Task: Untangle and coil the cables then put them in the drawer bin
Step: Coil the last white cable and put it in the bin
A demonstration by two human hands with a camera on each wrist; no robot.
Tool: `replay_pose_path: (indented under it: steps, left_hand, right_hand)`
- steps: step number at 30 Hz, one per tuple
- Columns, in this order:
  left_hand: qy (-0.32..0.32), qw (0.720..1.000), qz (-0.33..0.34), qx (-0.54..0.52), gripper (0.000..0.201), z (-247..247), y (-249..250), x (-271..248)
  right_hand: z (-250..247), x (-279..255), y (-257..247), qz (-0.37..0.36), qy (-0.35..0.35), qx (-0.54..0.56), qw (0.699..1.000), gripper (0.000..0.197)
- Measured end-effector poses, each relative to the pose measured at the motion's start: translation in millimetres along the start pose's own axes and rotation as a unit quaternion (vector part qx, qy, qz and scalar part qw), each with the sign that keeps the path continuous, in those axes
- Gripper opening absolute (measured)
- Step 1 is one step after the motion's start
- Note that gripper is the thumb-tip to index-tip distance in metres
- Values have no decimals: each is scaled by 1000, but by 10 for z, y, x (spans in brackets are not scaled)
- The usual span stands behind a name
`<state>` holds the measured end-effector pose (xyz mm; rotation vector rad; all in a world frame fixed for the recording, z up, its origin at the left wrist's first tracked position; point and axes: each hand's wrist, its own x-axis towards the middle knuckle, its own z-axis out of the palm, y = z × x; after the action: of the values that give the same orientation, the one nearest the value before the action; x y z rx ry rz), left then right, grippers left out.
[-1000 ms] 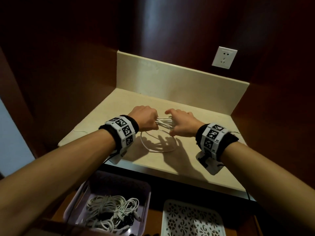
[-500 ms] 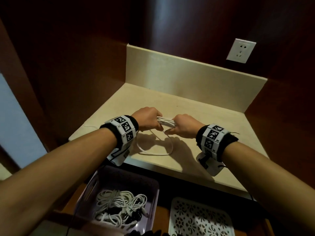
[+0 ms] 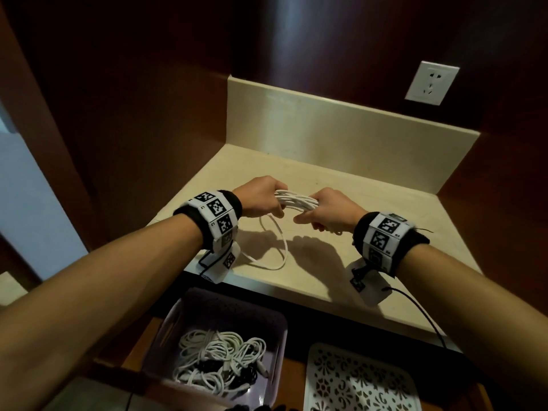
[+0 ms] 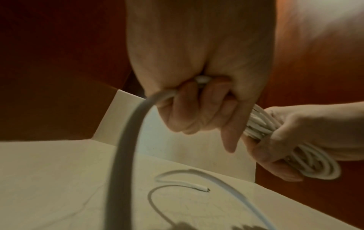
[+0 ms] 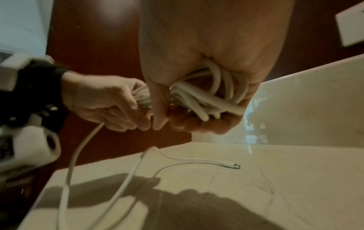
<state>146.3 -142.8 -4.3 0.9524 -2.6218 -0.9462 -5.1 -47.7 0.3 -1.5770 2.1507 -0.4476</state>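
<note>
A white cable [image 3: 296, 200] is bundled into several loops, held above the beige countertop [image 3: 370, 209]. My left hand [image 3: 261, 198] grips one end of the bundle [image 4: 256, 123] and my right hand [image 3: 327, 212] grips the other end [image 5: 206, 96]. A loose tail [image 3: 278, 247] hangs from my left hand [image 4: 199, 99], curves over the counter and ends in a plug [image 5: 233, 166] lying flat. A purple drawer bin [image 3: 189, 321] sits below the counter edge with a pile of white cables [image 3: 216, 360] in it.
A white perforated tray [image 3: 361, 381] sits right of the bin. A beige backsplash [image 3: 341, 129] closes the counter's rear. Dark wood walls stand on both sides, with a white wall socket [image 3: 431, 83] at upper right. A black wrist-camera wire [image 3: 421, 315] trails over the front edge.
Both hands rose a little with the bundle and the loops drew tighter between them. The hanging loop on the counter narrowed. The head view shifted left.
</note>
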Motion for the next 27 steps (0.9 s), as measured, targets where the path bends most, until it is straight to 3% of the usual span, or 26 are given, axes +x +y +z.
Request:
replay_pose_path:
  steps: [4,9,14,21,27]
  left_hand:
    - [34,999,22,21,12,-28,-11,-14]
    - [51,997,37,40,16,-63,-4,-61]
    - [56,996,38,54,20,-108,-40,-96]
    - [34,995,36,89,25,-101,-173,-156]
    - [4,987,48,154,22,-137,-220,-196]
  right_hand:
    - [20,-17,-3,-4,-64,174,983,9]
    - [85,13,30,-29,-119,265,956,36]
    - [126,65,-4,-30,-182,303,935,48]
    - [230,188,-113,1,-196,114,974,36]
    - [222,210,-185,8,-198,-54,979,32]
